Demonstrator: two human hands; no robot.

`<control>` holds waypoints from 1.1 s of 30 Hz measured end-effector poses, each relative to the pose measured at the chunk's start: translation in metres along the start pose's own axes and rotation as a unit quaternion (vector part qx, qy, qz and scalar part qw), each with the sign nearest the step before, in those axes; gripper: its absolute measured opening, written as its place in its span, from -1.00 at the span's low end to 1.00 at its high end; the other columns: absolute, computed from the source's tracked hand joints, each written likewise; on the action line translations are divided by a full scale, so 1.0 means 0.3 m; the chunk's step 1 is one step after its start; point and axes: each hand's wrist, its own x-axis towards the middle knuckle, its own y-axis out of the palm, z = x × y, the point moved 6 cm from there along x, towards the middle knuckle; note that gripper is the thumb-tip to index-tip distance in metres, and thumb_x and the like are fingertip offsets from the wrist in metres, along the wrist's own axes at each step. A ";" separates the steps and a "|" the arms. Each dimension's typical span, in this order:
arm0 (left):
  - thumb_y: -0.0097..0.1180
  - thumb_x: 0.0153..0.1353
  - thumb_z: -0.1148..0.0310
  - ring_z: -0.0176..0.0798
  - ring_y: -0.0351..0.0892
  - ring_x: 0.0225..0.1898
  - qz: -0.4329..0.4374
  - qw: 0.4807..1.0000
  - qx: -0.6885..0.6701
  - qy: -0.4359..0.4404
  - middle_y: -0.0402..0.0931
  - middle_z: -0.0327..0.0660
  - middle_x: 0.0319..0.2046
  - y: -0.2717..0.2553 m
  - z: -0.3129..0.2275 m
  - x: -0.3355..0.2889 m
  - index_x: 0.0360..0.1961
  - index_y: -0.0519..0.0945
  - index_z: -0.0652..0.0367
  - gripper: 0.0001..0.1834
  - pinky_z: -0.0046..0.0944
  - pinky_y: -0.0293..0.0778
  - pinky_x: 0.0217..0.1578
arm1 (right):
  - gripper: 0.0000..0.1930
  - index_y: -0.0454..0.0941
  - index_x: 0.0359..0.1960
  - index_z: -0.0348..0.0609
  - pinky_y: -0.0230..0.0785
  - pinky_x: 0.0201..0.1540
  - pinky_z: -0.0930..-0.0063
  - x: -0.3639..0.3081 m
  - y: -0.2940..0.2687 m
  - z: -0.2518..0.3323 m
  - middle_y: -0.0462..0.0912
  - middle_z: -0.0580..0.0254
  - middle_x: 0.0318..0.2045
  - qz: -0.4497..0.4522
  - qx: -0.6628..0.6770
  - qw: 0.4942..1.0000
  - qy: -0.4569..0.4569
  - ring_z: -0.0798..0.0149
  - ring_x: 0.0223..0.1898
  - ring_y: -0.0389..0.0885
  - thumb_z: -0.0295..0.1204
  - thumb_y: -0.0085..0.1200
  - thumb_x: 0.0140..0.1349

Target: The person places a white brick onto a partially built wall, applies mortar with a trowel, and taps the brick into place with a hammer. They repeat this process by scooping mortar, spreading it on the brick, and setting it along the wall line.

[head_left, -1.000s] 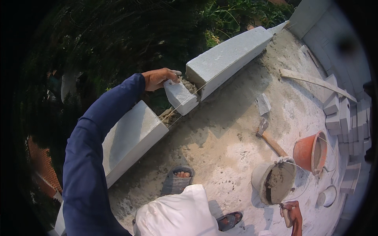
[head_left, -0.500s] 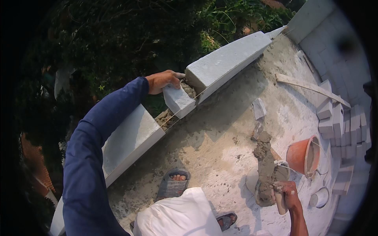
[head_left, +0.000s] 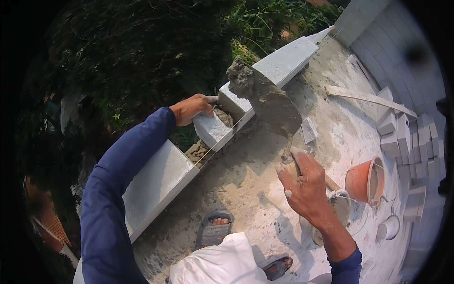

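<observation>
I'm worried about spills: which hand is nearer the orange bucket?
The right. The right hand, gripping the trowel, is left of the orange bucket in view; the left hand is farther left, on the small block.

Hard daylight whitens the rough pale concrete floor (head_left: pixel 347 128) beside me, while shadow runs along the row of white rectangular blocks (head_left: pixel 161 177), whose tops catch the sun. Dense dark-green foliage (head_left: pixel 127 61) sits in gloom, its detail probably lost. Black rims the round view, the grey block wall (head_left: pixel 385 42) bends, and a dark, blurry smudge (head_left: pixel 416 55) hangs over it.
</observation>
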 end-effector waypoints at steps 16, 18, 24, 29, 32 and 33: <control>0.05 0.03 0.52 -0.12 0.66 0.10 0.007 0.999 -0.035 -0.006 0.53 0.08 0.22 0.003 0.010 0.005 0.49 0.29 0.33 -0.13 -0.17 0.48 0.25 | -0.73 0.53 -0.18 -0.46 0.54 -0.24 -0.03 -0.256 0.223 -0.224 0.56 -0.27 -0.27 0.090 -0.158 0.981 0.068 -0.25 -0.26 0.62 -0.43 0.19 0.25; 0.04 0.02 0.52 -0.13 0.65 0.10 0.006 0.999 -0.047 -0.002 0.51 0.07 0.23 0.004 0.008 0.007 0.49 0.29 0.34 -0.13 -0.17 0.47 0.26 | -0.72 0.54 -0.16 -0.46 0.56 -0.25 -0.02 -0.279 0.283 -0.243 0.57 -0.26 -0.26 0.102 -0.160 0.978 0.091 -0.22 -0.24 0.63 -0.42 0.19 0.25; 0.04 0.04 0.52 -0.15 0.67 0.05 0.016 0.998 -0.054 -0.017 0.53 0.04 0.19 0.020 -0.003 0.000 0.48 0.29 0.36 -0.14 -0.20 0.50 0.22 | -0.75 0.55 -0.19 -0.42 0.59 -0.28 0.09 -0.187 0.359 -0.176 0.57 -0.21 -0.24 0.053 -0.160 0.985 0.036 -0.14 -0.20 0.64 -0.41 0.18 0.27; 0.04 0.07 0.51 -0.22 0.69 -0.01 0.046 0.996 -0.074 0.005 0.62 -0.06 0.05 0.019 0.005 0.006 0.47 0.33 0.31 -0.18 -0.25 0.51 0.16 | -0.77 0.55 -0.21 -0.38 0.60 -0.31 0.15 -0.142 0.371 -0.174 0.53 -0.11 -0.27 0.057 -0.216 0.975 0.019 -0.06 -0.21 0.63 -0.40 0.17 0.28; -0.01 0.02 0.57 -0.12 0.71 0.04 0.030 0.996 -0.078 -0.019 0.59 0.04 0.16 0.007 0.018 0.010 0.49 0.29 0.30 -0.13 -0.17 0.55 0.20 | -0.77 0.55 -0.22 -0.38 0.59 -0.32 0.16 -0.143 0.375 -0.190 0.51 -0.10 -0.28 0.037 -0.187 0.981 0.028 -0.04 -0.21 0.63 -0.40 0.18 0.28; -0.01 0.02 0.58 -0.11 0.71 0.04 0.035 0.996 -0.085 -0.015 0.59 0.05 0.16 0.010 0.015 0.012 0.49 0.30 0.30 -0.14 -0.17 0.55 0.20 | -0.78 0.55 -0.22 -0.37 0.59 -0.33 0.16 -0.141 0.382 -0.195 0.52 -0.10 -0.28 0.033 -0.198 0.979 0.027 -0.04 -0.22 0.63 -0.41 0.18 0.27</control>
